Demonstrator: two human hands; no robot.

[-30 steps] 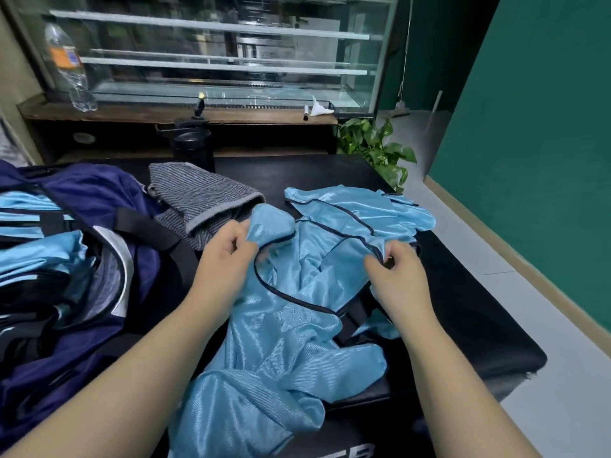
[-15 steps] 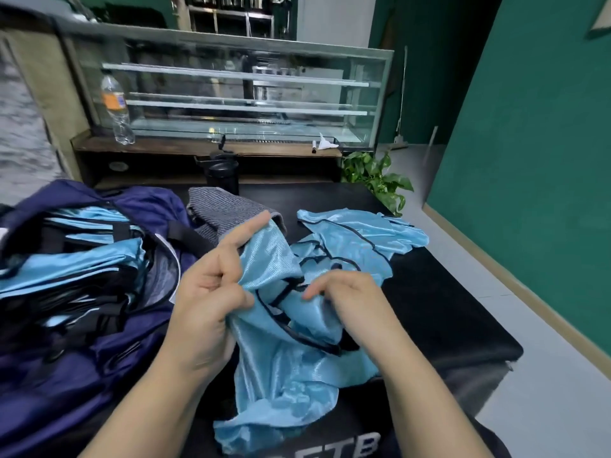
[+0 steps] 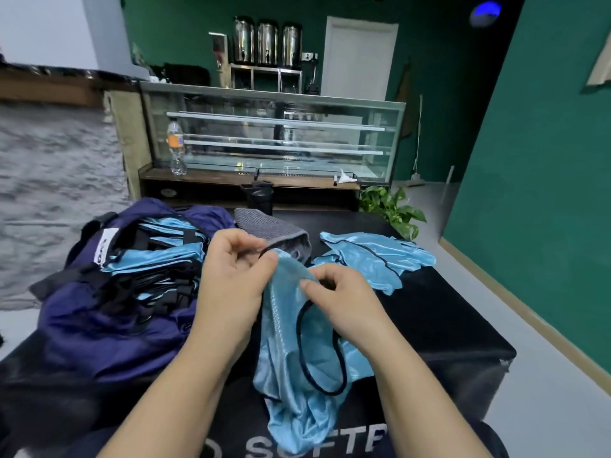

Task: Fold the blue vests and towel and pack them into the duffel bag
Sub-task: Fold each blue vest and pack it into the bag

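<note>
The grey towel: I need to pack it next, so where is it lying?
In the head view the grey towel lies on the black table, past the left hand, between the duffel bag and a loose blue vest.

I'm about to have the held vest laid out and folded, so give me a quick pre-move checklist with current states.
1. Both hands on the held vest: ok. The left hand and right hand each pinch its upper edge.
2. Vest untangled and flat: not ok, it hangs bunched off the table's front edge.
3. Free table surface for folding: ok, bare black area to the right.
4. Second vest out of the way: ok, it lies apart at the far right.
5. Duffel bag open: ok, folded blue vests show inside.
6. Towel packed: not ok, it lies on the table.
</note>
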